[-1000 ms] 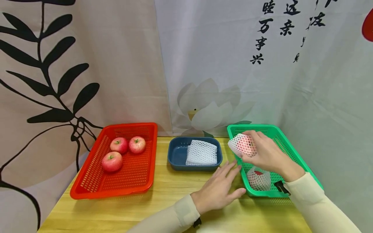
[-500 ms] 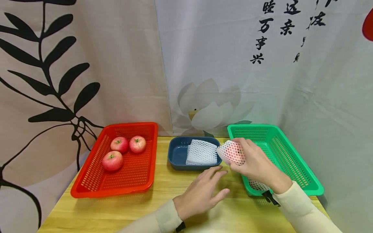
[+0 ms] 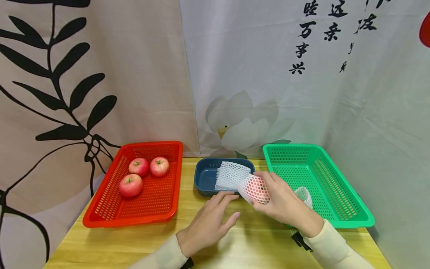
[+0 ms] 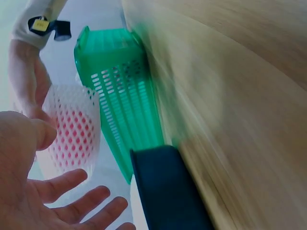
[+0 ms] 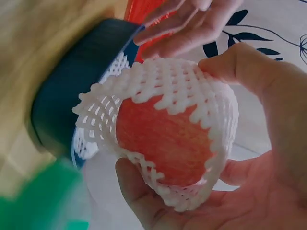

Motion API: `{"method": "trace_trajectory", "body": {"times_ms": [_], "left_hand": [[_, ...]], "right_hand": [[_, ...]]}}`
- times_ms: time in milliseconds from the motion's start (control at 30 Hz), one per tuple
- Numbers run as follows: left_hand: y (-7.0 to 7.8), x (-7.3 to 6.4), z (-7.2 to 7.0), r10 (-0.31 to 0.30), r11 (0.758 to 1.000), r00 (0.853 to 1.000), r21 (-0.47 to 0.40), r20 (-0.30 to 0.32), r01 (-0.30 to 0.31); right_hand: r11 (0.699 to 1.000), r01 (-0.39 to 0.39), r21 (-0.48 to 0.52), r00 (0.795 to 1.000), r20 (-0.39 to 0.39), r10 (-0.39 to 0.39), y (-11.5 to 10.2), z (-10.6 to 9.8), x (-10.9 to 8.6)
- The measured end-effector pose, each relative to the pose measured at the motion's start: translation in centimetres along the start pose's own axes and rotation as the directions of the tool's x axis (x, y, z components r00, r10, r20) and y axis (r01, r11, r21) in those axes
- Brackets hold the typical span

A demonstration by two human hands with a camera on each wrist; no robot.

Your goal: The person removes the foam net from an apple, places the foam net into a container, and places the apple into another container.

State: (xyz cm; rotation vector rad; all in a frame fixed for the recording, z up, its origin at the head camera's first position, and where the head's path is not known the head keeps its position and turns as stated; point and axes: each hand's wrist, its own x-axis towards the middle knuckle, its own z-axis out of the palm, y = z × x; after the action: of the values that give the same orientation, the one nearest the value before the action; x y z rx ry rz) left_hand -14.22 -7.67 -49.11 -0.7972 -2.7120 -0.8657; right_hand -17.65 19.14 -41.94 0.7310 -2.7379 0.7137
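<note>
My right hand grips an apple wrapped in a white foam net sleeve, held in front of the blue tray's right corner. Red skin shows through the sleeve's open end in the right wrist view. To its left, my left hand is over the table with fingers extended and thumb apart, holding nothing. White foam net sleeves lie flat in the dark blue tray. Behind the right hand, another netted fruit sits in the green basket, mostly hidden.
At the left stands a red basket with three bare apples. The baskets and tray rest on a wooden table. A printed cloth hangs right behind them.
My right hand has carried the netted apple left out of the green basket toward the blue tray. My left hand has moved left and toward me, away from the green basket's edge.
</note>
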Motion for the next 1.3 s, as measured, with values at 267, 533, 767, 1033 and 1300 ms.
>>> {"method": "trace_trajectory", "body": {"times_ms": [267,533,767,1033,1300], "left_hand": [[-1.6,-1.3,-0.8,-0.046,0.999,0.998,0.000,-0.053,0.046],[-2.6,-2.4,-1.3,-0.073,0.997,0.993,0.033,-0.089,0.076],[-3.3,-3.0,-1.3,-0.094,0.995,0.994,0.030,-0.052,0.095],[-3.8,-3.5,-0.9,-0.117,0.992,0.993,0.038,-0.012,0.118],[-4.1,-3.9,-0.7,-0.095,0.994,0.995,0.058,-0.006,0.096]], "right_hand": [[0.999,0.030,0.025,0.998,0.054,-0.031,-1.0,2.1,-0.8],[0.996,0.062,0.066,0.989,0.132,-0.070,-1.7,4.3,-1.2],[0.992,0.089,0.094,0.971,0.212,-0.108,-1.8,6.7,-1.5],[0.987,0.124,0.107,0.950,0.274,-0.149,-1.6,8.3,-1.5],[0.986,0.134,0.095,0.944,0.290,-0.156,-1.7,8.4,-1.8]]}}
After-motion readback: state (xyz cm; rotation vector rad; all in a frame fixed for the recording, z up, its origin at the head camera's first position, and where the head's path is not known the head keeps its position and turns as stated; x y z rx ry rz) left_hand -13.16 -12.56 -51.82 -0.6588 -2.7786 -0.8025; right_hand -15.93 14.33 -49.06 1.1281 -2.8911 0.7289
